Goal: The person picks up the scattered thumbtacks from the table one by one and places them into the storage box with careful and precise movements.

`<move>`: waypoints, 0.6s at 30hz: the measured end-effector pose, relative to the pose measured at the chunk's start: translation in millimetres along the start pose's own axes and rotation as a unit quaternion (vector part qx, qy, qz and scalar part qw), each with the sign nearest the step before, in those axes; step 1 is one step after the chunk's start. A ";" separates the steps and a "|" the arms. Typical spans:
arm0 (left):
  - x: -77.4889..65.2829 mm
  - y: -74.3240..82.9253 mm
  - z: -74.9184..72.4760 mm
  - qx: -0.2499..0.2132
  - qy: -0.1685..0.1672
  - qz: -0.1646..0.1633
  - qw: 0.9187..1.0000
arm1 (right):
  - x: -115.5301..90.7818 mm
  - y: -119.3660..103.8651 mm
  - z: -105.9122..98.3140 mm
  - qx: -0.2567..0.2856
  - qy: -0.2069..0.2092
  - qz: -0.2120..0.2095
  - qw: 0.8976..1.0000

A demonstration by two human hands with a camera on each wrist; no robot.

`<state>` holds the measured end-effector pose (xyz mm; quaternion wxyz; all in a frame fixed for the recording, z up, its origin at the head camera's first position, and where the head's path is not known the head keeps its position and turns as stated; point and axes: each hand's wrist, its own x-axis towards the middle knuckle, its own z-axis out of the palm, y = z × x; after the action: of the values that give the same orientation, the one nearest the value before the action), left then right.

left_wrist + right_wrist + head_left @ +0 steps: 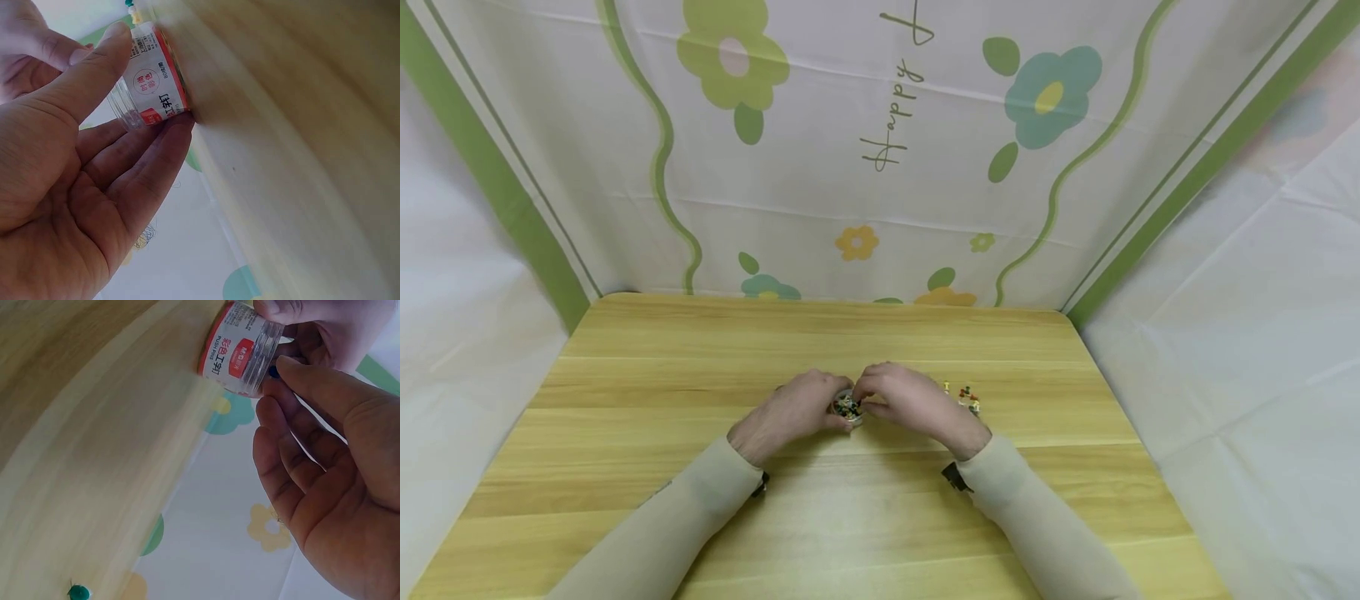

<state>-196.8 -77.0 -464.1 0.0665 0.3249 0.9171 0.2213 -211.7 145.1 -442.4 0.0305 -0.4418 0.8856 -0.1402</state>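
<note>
A small clear plastic jar (848, 407) of multicoloured push pins stands upright on the wooden table, its mouth open. My left hand (801, 404) grips it from the side, thumb and fingers round the wall. In the left wrist view the jar (153, 78) shows a white label with a red band, its base against the wood. My right hand (917, 402) is at the jar's mouth. Between its thumb and index finger, the right wrist view shows a dark blue push pin (274, 372) pinched beside the rim. The other right fingers are loosely bent.
Several loose push pins (968, 400) in mixed colours stand on the table (850, 533) just right of my right wrist. A green push pin (79, 592) shows low in the right wrist view. A flower-patterned white cloth (820, 183) hangs behind the table's far edge.
</note>
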 end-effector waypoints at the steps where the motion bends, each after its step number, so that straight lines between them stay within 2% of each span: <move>1: 0.2 0.1 0.1 -0.003 -0.001 0.000 1.000 | -0.5 0.6 -0.3 -0.001 0.001 0.001 1.000; 9: 1.1 0.0 1.0 -0.022 0.004 0.004 1.000 | -9.0 13.9 -12.6 0.001 0.006 0.046 0.999; 18: 1.4 0.0 0.7 -0.019 -0.002 -0.013 1.000 | -21.3 41.8 -28.1 -0.003 0.032 0.086 0.996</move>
<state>-197.7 -75.8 -464.7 0.0780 0.3118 0.9167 0.2372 -236.1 192.0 -428.4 0.0129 -0.3596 0.9212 -0.1482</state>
